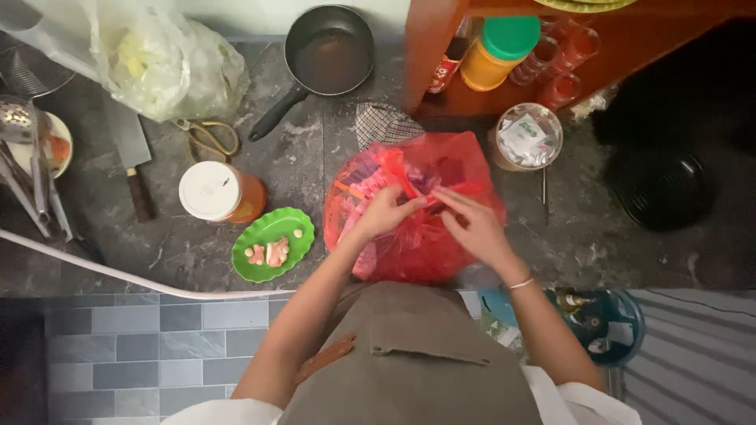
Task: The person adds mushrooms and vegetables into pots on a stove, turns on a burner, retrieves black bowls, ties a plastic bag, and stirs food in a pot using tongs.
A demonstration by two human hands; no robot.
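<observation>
A red plastic bag [409, 236] sits on the dark stone counter [315, 157], right in front of me. Both my hands are at its top opening. My left hand [383, 212] pinches the bag's red plastic near the mouth. My right hand [470, 224] grips the plastic on the other side, fingers curled, touching the left hand's fingertips. Packets inside the bag show dimly through the plastic. A bracelet circles my right wrist.
A green leaf-shaped dish [273, 243] with small food pieces lies left of the bag, beside a white-lidded orange jar [218, 192]. Behind stand a cleaver [130, 153], scissors [211, 138], a black pan [323, 55], a clear vegetable bag [150, 59], a tub of sachets [528, 137] and a wooden shelf [551, 55].
</observation>
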